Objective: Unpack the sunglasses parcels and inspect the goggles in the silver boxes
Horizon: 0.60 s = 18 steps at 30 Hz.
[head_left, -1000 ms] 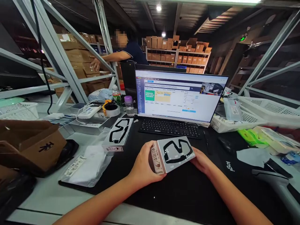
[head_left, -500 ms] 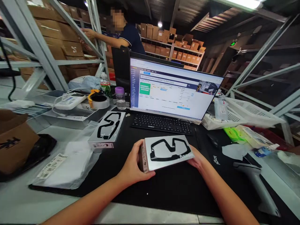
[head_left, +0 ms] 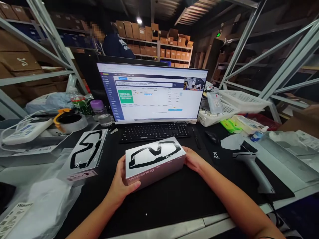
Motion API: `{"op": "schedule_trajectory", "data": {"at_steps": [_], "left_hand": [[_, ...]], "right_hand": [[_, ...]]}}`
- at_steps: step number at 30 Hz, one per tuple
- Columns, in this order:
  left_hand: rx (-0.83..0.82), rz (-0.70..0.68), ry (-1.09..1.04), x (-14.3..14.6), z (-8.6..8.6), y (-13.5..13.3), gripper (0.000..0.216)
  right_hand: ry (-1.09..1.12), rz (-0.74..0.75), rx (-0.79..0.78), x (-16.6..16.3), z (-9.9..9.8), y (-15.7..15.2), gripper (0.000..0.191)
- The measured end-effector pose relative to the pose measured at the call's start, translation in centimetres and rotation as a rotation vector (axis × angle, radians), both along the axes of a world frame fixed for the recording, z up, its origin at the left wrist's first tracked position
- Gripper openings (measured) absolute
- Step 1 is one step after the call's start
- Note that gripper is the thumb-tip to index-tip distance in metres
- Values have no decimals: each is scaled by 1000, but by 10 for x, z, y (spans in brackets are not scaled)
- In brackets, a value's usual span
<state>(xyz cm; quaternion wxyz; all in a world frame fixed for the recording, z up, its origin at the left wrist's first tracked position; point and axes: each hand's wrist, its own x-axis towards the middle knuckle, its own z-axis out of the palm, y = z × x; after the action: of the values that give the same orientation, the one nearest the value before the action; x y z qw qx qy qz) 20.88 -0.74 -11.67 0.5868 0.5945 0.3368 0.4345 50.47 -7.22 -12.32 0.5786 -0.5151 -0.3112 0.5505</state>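
Wakening box [head_left: 156, 156] held at both ends

From where I stand, the box is between the person's hands, nearer than the keyboard [head_left: 154, 131] and over the black mat [head_left: 179, 205]; whether it touches the mat I can't tell. The left hand [head_left: 121, 186] has its grip around one end, thumb on the front face. The right hand [head_left: 193, 160] has its grip on the other end, most fingers hidden. A second box [head_left: 87, 151] lies apart to the left, a scanner [head_left: 256, 174] to the right. The step in hand looks like steadying and orienting the box; the next move seems to call for both grips working evenly together.
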Motion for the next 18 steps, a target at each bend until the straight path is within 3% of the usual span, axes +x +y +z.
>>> {"op": "schedule_trajectory", "data": {"at_steps": [5, 10, 18], "left_hand": [[94, -12, 173, -4, -4, 17, 110], [176, -23, 242, 1, -8, 29, 105], [223, -3, 296, -5, -1, 31, 97]], "right_hand": [[-75, -143, 57, 4, 1, 5, 34], [-195, -238, 51, 29, -1, 13, 37], [-312, -279, 51, 60, 3, 4, 31]]}}
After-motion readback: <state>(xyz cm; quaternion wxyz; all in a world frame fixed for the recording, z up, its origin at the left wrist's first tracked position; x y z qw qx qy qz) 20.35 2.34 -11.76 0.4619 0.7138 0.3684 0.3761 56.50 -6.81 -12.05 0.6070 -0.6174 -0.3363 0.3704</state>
